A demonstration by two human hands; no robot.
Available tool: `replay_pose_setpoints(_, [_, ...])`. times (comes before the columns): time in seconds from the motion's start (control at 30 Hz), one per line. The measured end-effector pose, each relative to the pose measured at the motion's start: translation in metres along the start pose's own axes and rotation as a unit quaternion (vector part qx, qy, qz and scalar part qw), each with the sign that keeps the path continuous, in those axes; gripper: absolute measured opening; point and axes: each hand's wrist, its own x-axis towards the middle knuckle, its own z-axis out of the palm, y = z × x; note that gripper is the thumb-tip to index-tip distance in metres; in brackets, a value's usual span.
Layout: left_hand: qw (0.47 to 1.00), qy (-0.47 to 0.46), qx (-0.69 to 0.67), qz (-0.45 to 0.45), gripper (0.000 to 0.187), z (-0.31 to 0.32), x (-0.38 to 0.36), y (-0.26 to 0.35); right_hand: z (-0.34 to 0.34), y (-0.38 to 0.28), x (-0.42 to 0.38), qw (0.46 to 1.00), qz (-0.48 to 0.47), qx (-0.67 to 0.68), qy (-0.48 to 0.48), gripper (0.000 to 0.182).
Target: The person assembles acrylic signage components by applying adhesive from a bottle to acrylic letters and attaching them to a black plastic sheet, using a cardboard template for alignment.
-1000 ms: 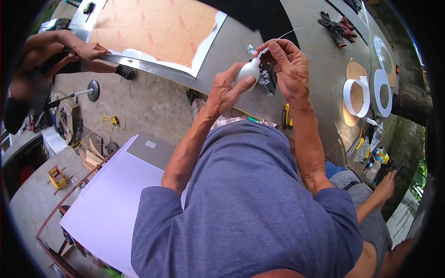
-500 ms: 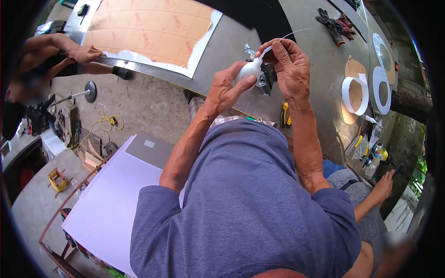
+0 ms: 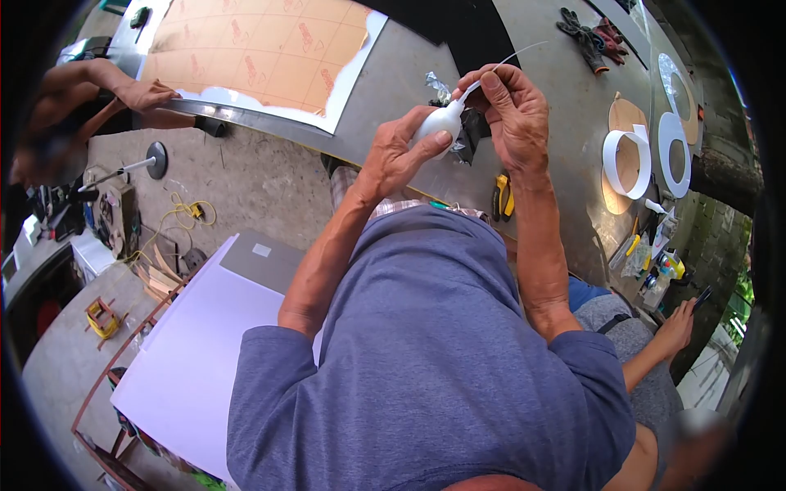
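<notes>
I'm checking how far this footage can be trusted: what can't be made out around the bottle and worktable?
Contents of the white bottle: head view, covered by its white wall and the left hand.
Part of the nozzle: head view, hidden by the right hand.
Full extent of the black sheet: head view, cut off by the top edge.
Marks on the orange covering: head view, too small and blurred to read.

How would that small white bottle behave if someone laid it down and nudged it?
The white bottle would probably roll, since its body looks rounded. It is likely light, being small enough for the left hand to cup. Its thin tube may bend easily, as it curves out past the right hand.
</notes>
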Motion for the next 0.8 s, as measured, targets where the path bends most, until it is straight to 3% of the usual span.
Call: replay_pose_setpoints(0.8, [1.0,0.016,0.025,-0.002,0.049,0.0002,-0.0045,-0.0023,0.0001,0.0016,-0.0064,1.0,-0.004,0.005,0.001,0.018])
